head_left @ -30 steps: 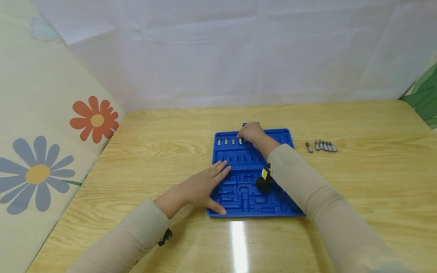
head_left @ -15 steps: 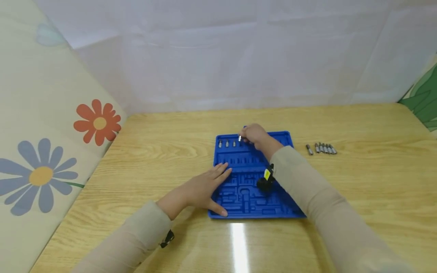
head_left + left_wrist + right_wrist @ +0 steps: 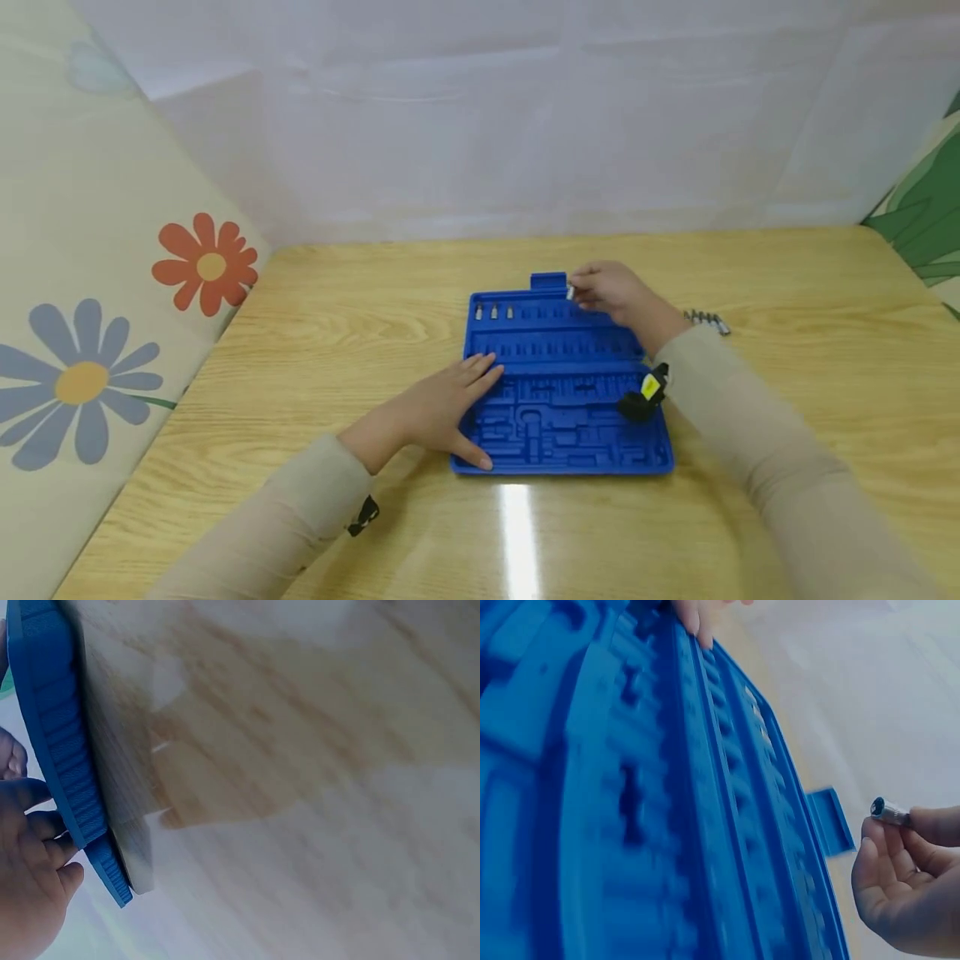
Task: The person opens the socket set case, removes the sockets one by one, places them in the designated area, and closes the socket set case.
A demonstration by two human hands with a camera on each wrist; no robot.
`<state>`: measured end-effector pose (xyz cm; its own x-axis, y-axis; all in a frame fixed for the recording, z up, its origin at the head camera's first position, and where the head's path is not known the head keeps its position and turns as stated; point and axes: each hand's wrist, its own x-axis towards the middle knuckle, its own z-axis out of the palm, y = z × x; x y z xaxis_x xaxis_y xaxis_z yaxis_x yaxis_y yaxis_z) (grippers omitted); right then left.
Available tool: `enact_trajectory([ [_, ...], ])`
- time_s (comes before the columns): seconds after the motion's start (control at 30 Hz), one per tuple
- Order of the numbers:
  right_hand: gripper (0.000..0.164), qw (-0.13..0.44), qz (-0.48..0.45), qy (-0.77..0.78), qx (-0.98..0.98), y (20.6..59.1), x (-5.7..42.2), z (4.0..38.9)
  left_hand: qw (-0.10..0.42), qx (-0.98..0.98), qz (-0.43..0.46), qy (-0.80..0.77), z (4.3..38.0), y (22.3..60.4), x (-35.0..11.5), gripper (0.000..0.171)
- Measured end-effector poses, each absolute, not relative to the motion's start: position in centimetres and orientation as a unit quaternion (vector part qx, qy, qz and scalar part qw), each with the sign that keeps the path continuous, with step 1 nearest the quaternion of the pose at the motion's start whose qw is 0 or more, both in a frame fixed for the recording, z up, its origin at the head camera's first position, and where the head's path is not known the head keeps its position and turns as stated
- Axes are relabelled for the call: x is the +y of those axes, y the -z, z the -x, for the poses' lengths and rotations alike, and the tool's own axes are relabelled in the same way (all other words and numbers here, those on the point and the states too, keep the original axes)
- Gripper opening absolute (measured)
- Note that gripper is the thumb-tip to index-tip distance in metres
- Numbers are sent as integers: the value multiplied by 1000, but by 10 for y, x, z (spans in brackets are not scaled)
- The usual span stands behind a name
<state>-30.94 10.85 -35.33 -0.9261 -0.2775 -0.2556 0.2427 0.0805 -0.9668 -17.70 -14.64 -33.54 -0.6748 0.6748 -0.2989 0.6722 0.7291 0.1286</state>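
While the left hand (image 3: 442,412) rests on the left side of the blue case (image 3: 555,367), the right hand (image 3: 615,292) holds a small metal socket (image 3: 889,811). The left hand's fingers are spread wide, and its thumb touches the case by the near left corner. The right hand is pinched narrow, with the socket between its thumb and fingers. You can see a round hole in one end of it. The socket is by the far edge of the case, just to the right of the blue tab (image 3: 548,281). The case lies open on the wooden table (image 3: 360,308), with lots of little shaped dips in it. Three small metal pieces (image 3: 494,312) sit in its far row, at the left end. More metal pieces (image 3: 708,322) lie close together on the table, to the right of the case, just past the right sleeve (image 3: 757,450). A white sheet (image 3: 450,125) is at the far side. On the left are a red flower (image 3: 211,267) and a blue flower (image 3: 82,382), and green leaves (image 3: 922,204) show on the far right.
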Motion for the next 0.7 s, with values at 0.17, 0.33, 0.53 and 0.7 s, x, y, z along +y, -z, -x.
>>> enact_trajectory([
  [0.17, 26, 181, -1, 645, 742, 328, 134, 285, 159, 915, -372, 3, 179, 338, -146, 113],
  [0.33, 30, 161, 5, 630, 760, 324, 167, 275, 169, 915, -366, -2, 179, 338, -147, 112],
  [0.53, 34, 141, -7, 595, 791, 327, 208, 265, 171, 915, -366, -11, 178, 337, -145, 111],
  [0.7, 30, 126, -20, 592, 796, 338, 236, 263, 174, 915, -363, -11, 178, 336, -146, 111],
])
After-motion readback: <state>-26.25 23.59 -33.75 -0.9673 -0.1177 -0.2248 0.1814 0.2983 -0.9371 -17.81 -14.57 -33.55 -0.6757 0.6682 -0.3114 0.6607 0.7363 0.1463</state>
